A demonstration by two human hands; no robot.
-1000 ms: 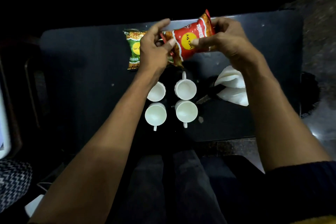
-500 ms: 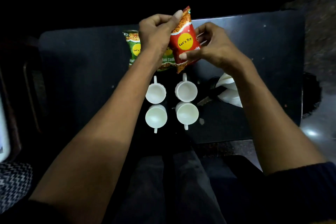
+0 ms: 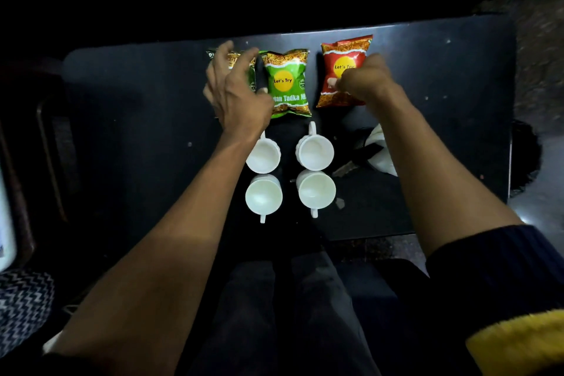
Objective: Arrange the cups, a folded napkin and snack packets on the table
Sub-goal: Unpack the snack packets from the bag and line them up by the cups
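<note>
The person is laying the snack packets in a row along the far side of the table (image 3: pixel 137 119), beyond the block of four white cups (image 3: pixel 290 171). Taking that block as the landmark: the light green packet (image 3: pixel 287 82) is lying flat just beyond the cups, about centred on them; the red packet (image 3: pixel 343 70) is lying beyond and to the right, apart from the green one by a dark gap; a darker green packet (image 3: pixel 241 65) is lying beyond and to the left, mostly hidden under the left hand (image 3: pixel 236 91). The white napkin (image 3: pixel 381 149) is sitting right of the cups, half covered by the right forearm.

The left hand's grip is spread over the dark green packet, fingers draped across it; whether it is pinching or only pressing I cannot tell. The right hand (image 3: pixel 364 79) is curled on the lower part of the red packet, its grip apparently closed on the packet's edge.

To do this step well, I would judge that each packet should be slid flat, not lifted, so the crinkly bags are not tipping. The red packet is tilting slightly, so its bottom edge should be squared with the light green one's. The dark green packet needs a matching gap. Wrists should be staying clear of the cup handles.
</note>
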